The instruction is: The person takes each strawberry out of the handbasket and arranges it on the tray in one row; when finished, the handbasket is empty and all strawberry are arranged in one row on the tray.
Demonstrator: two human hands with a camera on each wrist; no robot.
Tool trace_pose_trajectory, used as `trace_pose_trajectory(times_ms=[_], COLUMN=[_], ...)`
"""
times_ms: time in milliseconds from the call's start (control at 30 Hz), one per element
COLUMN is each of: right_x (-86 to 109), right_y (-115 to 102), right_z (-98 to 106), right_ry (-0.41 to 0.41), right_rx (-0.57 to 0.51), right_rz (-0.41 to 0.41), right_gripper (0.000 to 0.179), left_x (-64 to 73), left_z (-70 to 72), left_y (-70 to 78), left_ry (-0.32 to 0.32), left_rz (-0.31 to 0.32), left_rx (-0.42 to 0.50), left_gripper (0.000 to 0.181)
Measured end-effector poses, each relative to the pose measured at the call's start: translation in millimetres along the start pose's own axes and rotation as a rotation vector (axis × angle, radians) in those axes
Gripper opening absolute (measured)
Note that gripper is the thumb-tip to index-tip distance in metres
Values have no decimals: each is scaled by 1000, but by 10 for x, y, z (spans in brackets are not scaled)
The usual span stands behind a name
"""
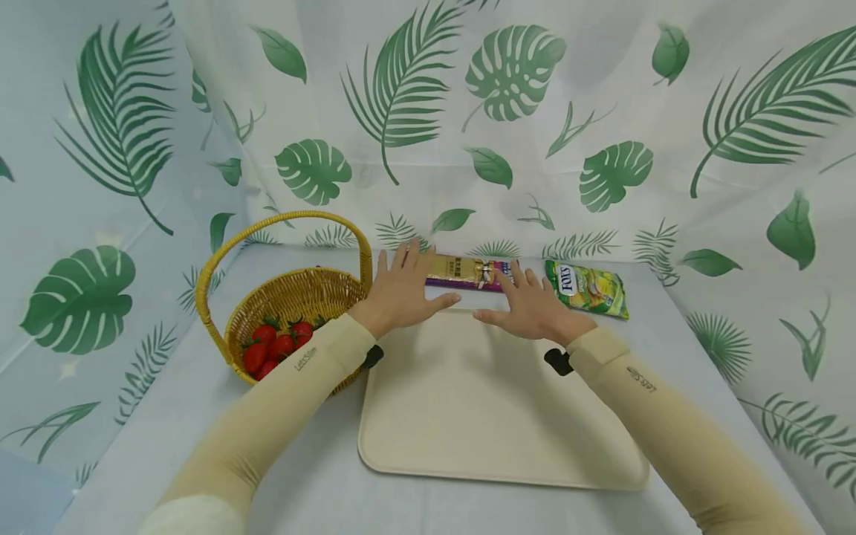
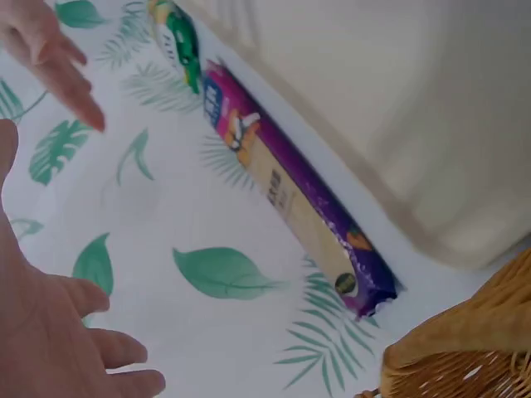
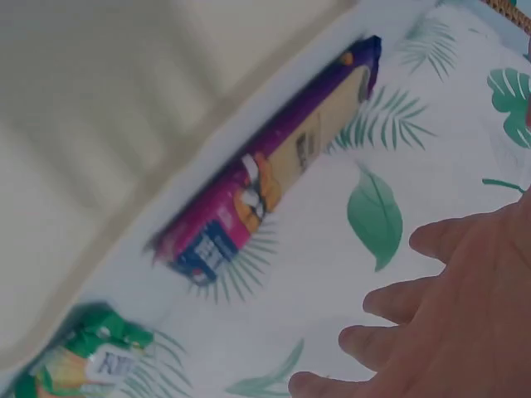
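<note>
Both hands hover above the far side of a beige tray (image 1: 495, 416), fingers spread and holding nothing. My left hand (image 1: 404, 291) is between the wicker basket (image 1: 301, 286) and a long purple and gold snack packet (image 1: 461, 272), partly covering the packet's left end in the head view. My right hand (image 1: 531, 305) is nearest the packet's right end and a green FOX'S bag (image 1: 588, 288). The whole packet (image 2: 290, 191) shows in the left wrist view, apart from the fingers. Several red strawberries (image 1: 281, 346) with green tops lie in the basket, partly hidden by the left sleeve.
The basket's tall arched handle (image 1: 294, 215) rises at the left. A leaf-patterned white cloth (image 1: 428, 186) hangs behind and at both sides. The tray lies on a pale table covering (image 1: 321, 461), its raised rim (image 1: 501, 481) towards me.
</note>
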State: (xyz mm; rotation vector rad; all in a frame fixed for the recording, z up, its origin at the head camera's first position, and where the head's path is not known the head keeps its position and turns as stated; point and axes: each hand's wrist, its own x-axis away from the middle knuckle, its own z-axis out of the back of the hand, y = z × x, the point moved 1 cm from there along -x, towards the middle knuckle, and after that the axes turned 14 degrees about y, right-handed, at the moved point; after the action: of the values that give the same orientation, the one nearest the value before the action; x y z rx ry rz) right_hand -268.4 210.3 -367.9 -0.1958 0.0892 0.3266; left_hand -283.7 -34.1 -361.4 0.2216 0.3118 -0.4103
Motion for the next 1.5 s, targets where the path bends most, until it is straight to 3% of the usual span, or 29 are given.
trace_pose_trajectory(times_ms=[200, 400, 533, 667, 833, 900, 1033, 1100, 1167, 1233, 1300, 1400, 1500], right_x=[118, 190, 203, 180, 112, 88, 41, 20, -4, -28, -57, -106, -149], right_y=[-62, -208, -363, -556, -806, -906, -1108, -1209, -1300, -1379, -1448, -1548, -1646], right_z=[-197, -396, -521, -637, -755, -782, -820, -831, -843, -844, -841, -830, -844], right_ry=[10, 15, 59, 112, 167, 177, 204, 220, 237, 256, 276, 308, 321], right_rx=[-140, -271, -366, -505, -677, -747, -832, -863, -883, -907, -935, -993, -1046], right_rz=[15, 24, 32, 12, -5, -15, -29, -21, -11, 3, 8, 11, 12], right_gripper=[99, 96, 84, 68, 50, 45, 35, 32, 28, 26, 26, 26, 25], left_x=[336, 775, 1068, 1320, 1571, 1639, 1724, 1758, 1798, 1836, 1863, 1854, 1829], left_z=[91, 188, 237, 308, 416, 475, 608, 608, 542, 454, 369, 295, 209], left_y=[-83, -299, -517, -794, -1105, -1152, -1099, -1121, -1239, -1398, -1558, -1694, -1759], left_ry=[104, 323, 535, 795, 1099, 1195, 1387, 1484, 1562, 1609, 1609, 1518, 1375], left_rz=[21, 60, 109, 172, 316, 372, 426, 450, 506, 573, 636, 700, 690], left_rx=[68, 183, 299, 390, 477, 534, 606, 617, 607, 653, 716, 814, 855], left_gripper=[93, 69, 45, 25, 17, 19, 24, 25, 24, 20, 19, 20, 29])
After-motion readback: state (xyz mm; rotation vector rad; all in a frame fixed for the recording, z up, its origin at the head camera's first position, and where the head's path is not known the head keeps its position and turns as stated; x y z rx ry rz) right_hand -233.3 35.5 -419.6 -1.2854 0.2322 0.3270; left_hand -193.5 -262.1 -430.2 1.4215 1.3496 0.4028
